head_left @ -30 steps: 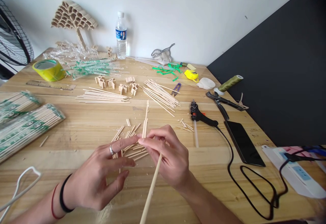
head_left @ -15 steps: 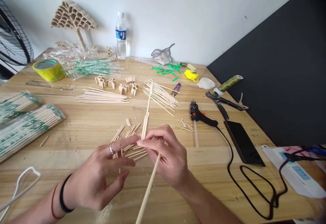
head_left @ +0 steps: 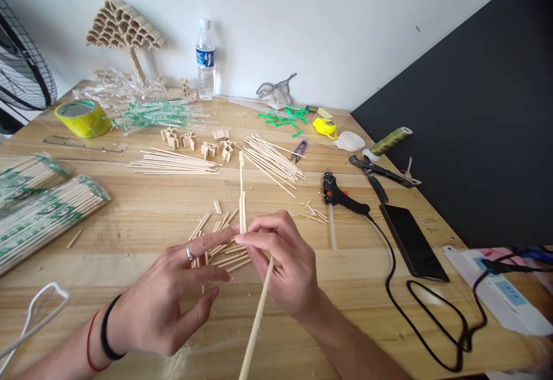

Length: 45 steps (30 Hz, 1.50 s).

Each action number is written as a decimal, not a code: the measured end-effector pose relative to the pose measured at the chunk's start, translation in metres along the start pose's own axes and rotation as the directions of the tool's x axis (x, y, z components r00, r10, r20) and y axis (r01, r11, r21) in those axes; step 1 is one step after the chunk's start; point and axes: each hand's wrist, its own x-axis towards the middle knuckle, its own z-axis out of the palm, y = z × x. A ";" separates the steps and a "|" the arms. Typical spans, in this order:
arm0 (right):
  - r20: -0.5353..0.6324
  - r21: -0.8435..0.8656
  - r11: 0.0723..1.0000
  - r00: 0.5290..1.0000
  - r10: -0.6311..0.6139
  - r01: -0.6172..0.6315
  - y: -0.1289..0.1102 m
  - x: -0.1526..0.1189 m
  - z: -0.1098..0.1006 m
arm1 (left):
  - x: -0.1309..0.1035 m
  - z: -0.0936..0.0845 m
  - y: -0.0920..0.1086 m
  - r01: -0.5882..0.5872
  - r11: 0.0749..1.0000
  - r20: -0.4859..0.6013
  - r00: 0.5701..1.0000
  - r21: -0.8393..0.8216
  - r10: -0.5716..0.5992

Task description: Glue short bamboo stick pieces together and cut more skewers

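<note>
Thumb and fingers of my right hand [head_left: 283,259] are closed on a small wooden stick assembly [head_left: 242,213], short sticks lying against a thinner one that points away. A long pale stick [head_left: 257,316] runs from under the same hand toward me; how it joins the assembly is hidden. My left hand [head_left: 173,288], wearing a ring, has its fingers apart, and its index fingertip touches or nearly touches the assembly's side. Below that finger lies a pile of short cut sticks [head_left: 233,259], partly covered by both hands.
Behind are long sticks [head_left: 177,163], small stick blocks [head_left: 208,149] and a water bottle [head_left: 205,60]. To the right lie a glue gun [head_left: 341,196] with its cord, pliers [head_left: 375,175] and a phone [head_left: 413,242]. Bagged sticks [head_left: 56,219] and yellow tape [head_left: 83,120] are left.
The far end of the stick assembly has swung left and a little nearer, while the long stick's near end has shifted right. My left hand stays almost still.
</note>
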 end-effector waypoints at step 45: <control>-0.011 -0.023 0.999 1.000 0.026 -0.027 -0.003 0.005 -0.002 | 0.002 -0.001 -0.001 0.023 1.000 0.034 0.999 -0.019 -0.023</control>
